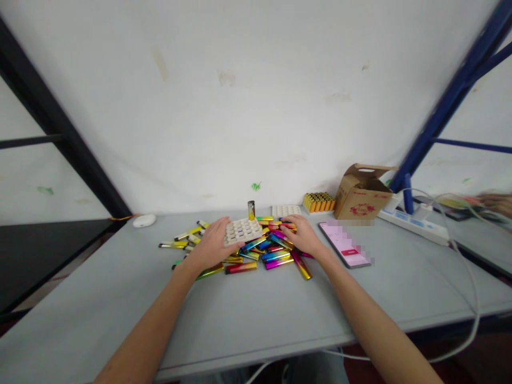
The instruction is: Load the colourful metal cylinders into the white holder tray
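Note:
My left hand (213,242) is closed on the left edge of a white holed tray (243,231), held tilted above a loose pile of shiny lighters (276,257) in gold, red, blue and purple. A single gold lighter (251,209) stands upright at the tray's far edge. On the pile's right side, my right hand (301,233) has its fingers curled around a red-and-gold lighter (291,226). Its fingertips are partly hidden among the lighters. Several yellow-ended lighters (188,234) lie to the left of my left hand.
Against the wall lies another white holed tray (286,210), beside a block of upright yellow lighters (319,202). An open cardboard box (360,197), a phone (344,245) and a power strip (416,221) with cables are on the right. A white round device (144,221) sits at left.

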Demonstrator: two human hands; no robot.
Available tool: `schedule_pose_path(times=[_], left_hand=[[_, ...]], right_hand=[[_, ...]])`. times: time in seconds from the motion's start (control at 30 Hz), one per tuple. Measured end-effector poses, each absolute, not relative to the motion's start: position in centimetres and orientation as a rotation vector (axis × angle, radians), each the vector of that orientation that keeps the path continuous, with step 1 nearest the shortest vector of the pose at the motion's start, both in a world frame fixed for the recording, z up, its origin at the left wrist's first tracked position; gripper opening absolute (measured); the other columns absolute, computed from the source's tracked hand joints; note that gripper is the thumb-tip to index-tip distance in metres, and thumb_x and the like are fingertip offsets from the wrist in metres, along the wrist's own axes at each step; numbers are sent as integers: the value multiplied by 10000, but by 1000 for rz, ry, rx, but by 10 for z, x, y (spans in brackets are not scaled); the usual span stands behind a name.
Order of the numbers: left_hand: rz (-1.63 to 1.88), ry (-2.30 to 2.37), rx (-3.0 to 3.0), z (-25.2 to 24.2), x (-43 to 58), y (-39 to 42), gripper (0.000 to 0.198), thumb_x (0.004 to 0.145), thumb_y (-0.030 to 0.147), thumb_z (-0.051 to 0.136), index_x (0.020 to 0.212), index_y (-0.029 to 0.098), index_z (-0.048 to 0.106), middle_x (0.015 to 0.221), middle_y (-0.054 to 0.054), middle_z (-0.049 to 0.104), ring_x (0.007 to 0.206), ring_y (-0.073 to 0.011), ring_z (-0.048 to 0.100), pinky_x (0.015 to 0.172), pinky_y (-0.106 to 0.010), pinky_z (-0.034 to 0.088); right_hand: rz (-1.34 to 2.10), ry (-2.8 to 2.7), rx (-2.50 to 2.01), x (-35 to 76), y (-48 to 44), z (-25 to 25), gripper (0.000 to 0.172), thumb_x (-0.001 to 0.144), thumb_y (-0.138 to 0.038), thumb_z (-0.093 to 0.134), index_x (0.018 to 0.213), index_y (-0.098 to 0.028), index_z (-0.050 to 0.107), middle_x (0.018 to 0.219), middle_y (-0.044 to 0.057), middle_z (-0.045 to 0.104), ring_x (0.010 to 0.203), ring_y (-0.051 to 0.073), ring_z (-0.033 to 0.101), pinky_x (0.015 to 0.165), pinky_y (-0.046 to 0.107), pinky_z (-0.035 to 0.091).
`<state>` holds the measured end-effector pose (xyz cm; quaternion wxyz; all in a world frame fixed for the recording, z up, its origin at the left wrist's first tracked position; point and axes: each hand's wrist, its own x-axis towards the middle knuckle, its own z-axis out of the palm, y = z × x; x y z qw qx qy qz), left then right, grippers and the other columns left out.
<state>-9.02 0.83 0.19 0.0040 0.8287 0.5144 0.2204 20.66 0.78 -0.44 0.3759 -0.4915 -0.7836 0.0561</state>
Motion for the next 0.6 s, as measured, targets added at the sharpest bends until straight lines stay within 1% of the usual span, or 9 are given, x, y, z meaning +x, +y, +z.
schedule_pose_path(times=[0.1, 0.27, 0.37, 0.5, 0.6], left_hand=[[677, 1572, 2608, 1, -85, 5, 724, 823, 626, 513, 1326, 111, 434, 1358, -187, 510, 1257, -328, 477, 1071, -471, 372], [680, 1480, 2647, 0, -78, 1, 622, 824, 590, 537, 1257, 146, 481, 1250, -158, 577, 1166, -313, 536, 1019, -446, 413], [659, 1406, 2682, 0, -74, -1, 610, 831, 558, 553, 1264, 136, 466, 1256, -159, 567, 1169, -302, 523, 1026, -443, 397], [623, 1369, 2696, -2, -67, -6, 645, 820, 551, 576, 1289, 125, 453, 1298, -170, 542, 1232, -319, 468, 1050, -478, 362], [610, 1363, 2699, -5, -63, -8, 675, 803, 567, 591, 1300, 131, 455, 1327, -170, 526, 1265, -326, 444, 1073, -491, 334]], right_hand=[[133, -1987, -1277, 210, 11, -8, 274, 891, -305, 538, 1068, -150, 677, 1071, 131, 695, 1028, 270, 605, 937, 426, 441], [101, -1911, -1343, 218, 18, -16, 270, 890, -260, 510, 1061, -132, 674, 1084, 143, 688, 1066, 273, 592, 968, 433, 429], [69, -1843, -1429, 224, 21, -18, 270, 887, -239, 495, 1043, -117, 679, 1069, 148, 691, 1054, 272, 600, 979, 425, 426], [67, -1844, -1509, 228, 22, -17, 282, 891, -210, 477, 1056, -108, 681, 1094, 151, 687, 1068, 257, 600, 993, 394, 419], [93, -1911, -1535, 235, 23, -15, 276, 863, -129, 473, 1015, -112, 702, 1073, 141, 697, 1047, 247, 611, 980, 378, 428]])
